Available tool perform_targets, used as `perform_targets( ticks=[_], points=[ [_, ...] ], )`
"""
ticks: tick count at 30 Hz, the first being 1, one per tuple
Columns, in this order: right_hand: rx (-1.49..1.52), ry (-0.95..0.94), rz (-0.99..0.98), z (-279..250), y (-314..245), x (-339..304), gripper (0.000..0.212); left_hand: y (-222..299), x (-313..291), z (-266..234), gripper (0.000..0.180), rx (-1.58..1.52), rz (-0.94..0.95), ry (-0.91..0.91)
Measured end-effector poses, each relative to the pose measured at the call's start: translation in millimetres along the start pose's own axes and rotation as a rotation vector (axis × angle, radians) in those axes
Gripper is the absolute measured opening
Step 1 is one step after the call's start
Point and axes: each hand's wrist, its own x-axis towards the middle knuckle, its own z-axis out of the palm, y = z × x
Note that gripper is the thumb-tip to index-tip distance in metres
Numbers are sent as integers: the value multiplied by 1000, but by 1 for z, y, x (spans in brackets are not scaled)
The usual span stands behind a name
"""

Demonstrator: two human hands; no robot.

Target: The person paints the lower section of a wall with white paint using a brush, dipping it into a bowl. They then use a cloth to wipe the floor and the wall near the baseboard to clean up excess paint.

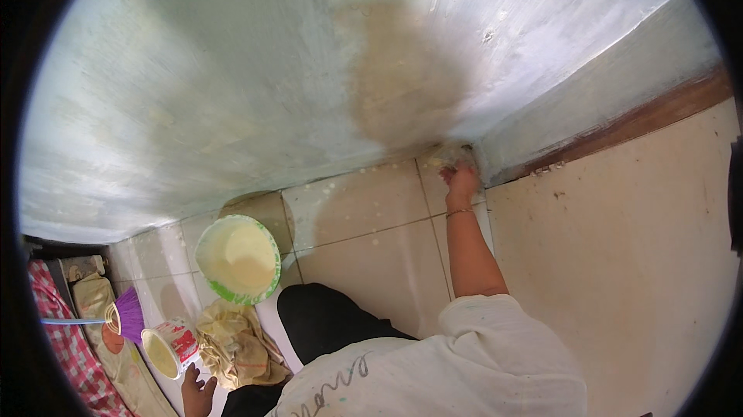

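Observation:
My right hand (462, 180) reaches down to the corner where the wall (255, 92) meets the tiled floor (371, 262). Its fingers are curled around something pale and greyish that I cannot make out. At the lower left, my left hand (199, 394) has its fingers apart and holds nothing. It is just below a white and red tub (182, 341) lying tilted, and close to a crumpled beige cloth (241, 347). Beyond the cloth stands a green and white basin (271, 281) containing cream-coloured liquid.
A purple brush head (131, 315) on a blue handle lies at the left, over a beige cloth and a red and white checked cloth (70, 347). Pale spots dot the floor along the wall. To the right stretches a cream panel (611, 262) beside a brown strip (627, 123).

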Motion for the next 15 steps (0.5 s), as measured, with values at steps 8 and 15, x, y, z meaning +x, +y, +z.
perform_targets(
  ticks=[8, 15],
  points=[
    [-358, -49, -385, -18, 42, 98, 24, 50, -10, -1, 74, 127, 77, -14],
    [20, -162, -12, 13, 24, -57, 17, 87, -49, -31, 75, 143, -7, 27]
  ],
)
